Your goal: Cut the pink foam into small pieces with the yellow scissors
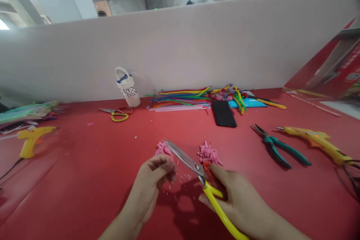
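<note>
My right hand (239,197) grips yellow-handled scissors (197,170), their closed steel blades pointing up and left over the red table (84,180). My left hand (153,183) is curled in a pinch just left of the blades, beside a small pink piece (163,149); what its fingertips hold is too small to make out. A heap of pink cut bits (208,153) lies just beyond the scissors' pivot. Tiny pink scraps dot the table between my hands.
Teal-handled pliers (278,149) and a yellow glue gun (317,142) lie to the right. A black phone (223,113), coloured strips (182,99), a white cup (128,89), second scissors (118,114) sit near the white partition (180,45). Another glue gun (32,138) lies left.
</note>
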